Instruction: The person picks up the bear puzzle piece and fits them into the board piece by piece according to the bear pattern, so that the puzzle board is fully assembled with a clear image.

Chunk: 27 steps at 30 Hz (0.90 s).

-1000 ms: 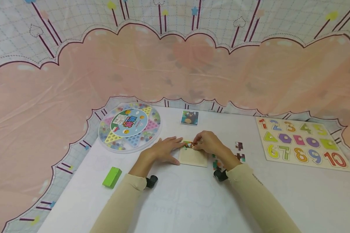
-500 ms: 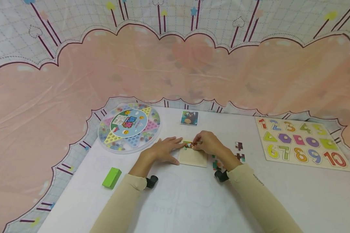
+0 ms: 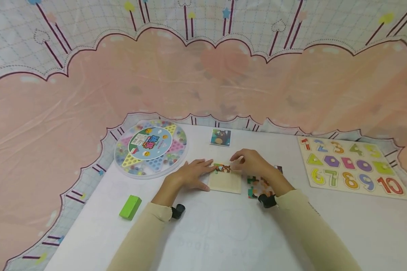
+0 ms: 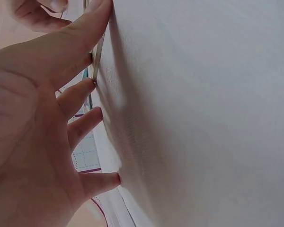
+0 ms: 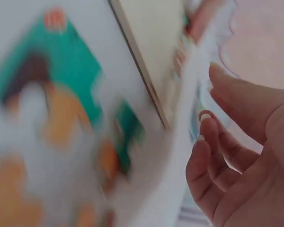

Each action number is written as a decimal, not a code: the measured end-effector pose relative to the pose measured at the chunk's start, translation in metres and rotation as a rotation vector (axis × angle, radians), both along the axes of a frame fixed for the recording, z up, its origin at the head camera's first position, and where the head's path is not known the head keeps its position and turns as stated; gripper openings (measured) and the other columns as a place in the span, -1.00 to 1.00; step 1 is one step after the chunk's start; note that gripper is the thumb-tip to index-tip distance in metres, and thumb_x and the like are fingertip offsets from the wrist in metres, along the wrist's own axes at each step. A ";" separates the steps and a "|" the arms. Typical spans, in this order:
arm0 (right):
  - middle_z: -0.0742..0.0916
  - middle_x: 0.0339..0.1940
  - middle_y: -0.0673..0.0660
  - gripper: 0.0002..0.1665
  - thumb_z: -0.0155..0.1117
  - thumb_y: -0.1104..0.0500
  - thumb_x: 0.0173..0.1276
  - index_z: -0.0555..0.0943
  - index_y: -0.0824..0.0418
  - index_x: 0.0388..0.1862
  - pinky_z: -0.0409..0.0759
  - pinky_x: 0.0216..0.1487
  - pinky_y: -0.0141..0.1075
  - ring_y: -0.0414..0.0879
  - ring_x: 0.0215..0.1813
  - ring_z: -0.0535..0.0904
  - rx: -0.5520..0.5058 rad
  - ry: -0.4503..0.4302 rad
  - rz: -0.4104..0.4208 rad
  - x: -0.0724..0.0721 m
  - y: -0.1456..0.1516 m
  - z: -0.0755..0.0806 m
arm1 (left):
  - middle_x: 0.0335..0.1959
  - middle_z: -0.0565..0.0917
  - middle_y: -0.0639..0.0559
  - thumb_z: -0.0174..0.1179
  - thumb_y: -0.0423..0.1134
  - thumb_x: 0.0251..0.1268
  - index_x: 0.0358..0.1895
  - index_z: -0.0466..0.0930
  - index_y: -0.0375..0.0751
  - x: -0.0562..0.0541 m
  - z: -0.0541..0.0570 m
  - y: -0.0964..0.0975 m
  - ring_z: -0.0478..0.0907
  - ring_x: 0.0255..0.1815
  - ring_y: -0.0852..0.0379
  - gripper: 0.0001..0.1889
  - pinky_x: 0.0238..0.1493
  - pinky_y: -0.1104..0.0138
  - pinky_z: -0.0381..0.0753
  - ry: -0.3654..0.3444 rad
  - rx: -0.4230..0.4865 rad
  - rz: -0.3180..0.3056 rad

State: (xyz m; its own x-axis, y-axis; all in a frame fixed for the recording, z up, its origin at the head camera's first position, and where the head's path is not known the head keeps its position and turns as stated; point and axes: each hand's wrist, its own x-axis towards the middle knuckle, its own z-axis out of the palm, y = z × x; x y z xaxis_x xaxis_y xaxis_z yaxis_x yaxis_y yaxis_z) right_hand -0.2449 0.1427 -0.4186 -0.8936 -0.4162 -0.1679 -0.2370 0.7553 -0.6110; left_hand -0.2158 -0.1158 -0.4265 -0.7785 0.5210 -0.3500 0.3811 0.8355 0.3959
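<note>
A small square wooden puzzle board (image 3: 225, 184) lies mid-table, with several joined jigsaw pieces (image 3: 225, 169) along its far edge. My left hand (image 3: 191, 175) has its fingers spread at the board's left side, index fingertip at the pieces and thumb by the near left corner. The left wrist view shows that thumb and index finger along the thin board edge (image 4: 98, 59). Above the board's far right corner is my right hand (image 3: 252, 163). Its loosely bent fingers hold nothing in the right wrist view. Loose jigsaw pieces (image 5: 61, 113) lie right of the board, partly under my right forearm.
A bear picture card (image 3: 220, 137) lies beyond the board. At the left are a round marble board game (image 3: 150, 148) and a green block (image 3: 130, 207). A number-and-shape puzzle board (image 3: 352, 167) lies at the right. A patterned curtain (image 3: 203, 82) hangs behind the table.
My right hand has let go of the jigsaw piece at the board's far edge and moved right, uncovering the joined pieces. The left hand has stayed nearly still.
</note>
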 end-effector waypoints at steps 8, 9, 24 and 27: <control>0.67 0.27 0.30 -0.51 0.35 0.15 0.43 0.58 0.30 0.27 0.57 0.31 0.12 0.19 0.26 0.56 -0.034 0.088 -0.059 -0.002 0.069 0.016 | 0.72 0.03 0.11 0.41 0.03 0.24 0.61 0.18 0.15 0.002 0.002 0.004 -0.08 0.74 -0.11 -0.12 0.60 -0.42 -0.18 0.004 -0.003 -0.002; 0.67 0.27 0.31 -0.50 0.35 0.15 0.43 0.56 0.31 0.29 0.55 0.33 0.15 0.21 0.28 0.54 -0.030 0.091 -0.071 -0.002 0.077 0.016 | 0.72 0.03 0.11 0.41 0.03 0.24 0.61 0.19 0.15 0.002 0.002 0.004 -0.07 0.74 -0.11 -0.12 0.60 -0.42 -0.17 0.006 -0.005 -0.002; 0.65 0.19 0.32 -0.53 0.38 0.11 0.40 0.56 0.27 0.21 0.60 0.27 0.05 0.20 0.22 0.54 -0.021 -0.080 -0.193 0.017 0.135 -0.005 | 0.73 -0.01 0.12 0.38 0.02 0.28 0.63 0.12 0.17 0.002 -0.002 0.002 -0.11 0.75 -0.13 -0.11 0.60 -0.42 -0.20 0.012 0.000 -0.006; 0.66 0.19 0.30 -0.55 0.41 0.11 0.37 0.58 0.23 0.18 0.56 0.33 0.11 0.19 0.23 0.52 -0.020 -0.104 -0.205 0.017 0.136 -0.009 | 0.73 -0.01 0.12 0.37 0.03 0.29 0.63 0.11 0.18 0.002 -0.002 0.002 -0.11 0.75 -0.12 -0.11 0.60 -0.42 -0.20 0.016 -0.006 -0.015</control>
State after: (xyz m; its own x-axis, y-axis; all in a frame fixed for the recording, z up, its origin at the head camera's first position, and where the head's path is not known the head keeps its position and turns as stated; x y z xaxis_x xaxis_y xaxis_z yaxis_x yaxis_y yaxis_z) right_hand -0.2275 0.2789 -0.4280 -0.9381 -0.2322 -0.2569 -0.0153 0.7689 -0.6392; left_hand -0.2140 -0.1138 -0.4282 -0.7762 0.5303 -0.3409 0.3996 0.8322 0.3845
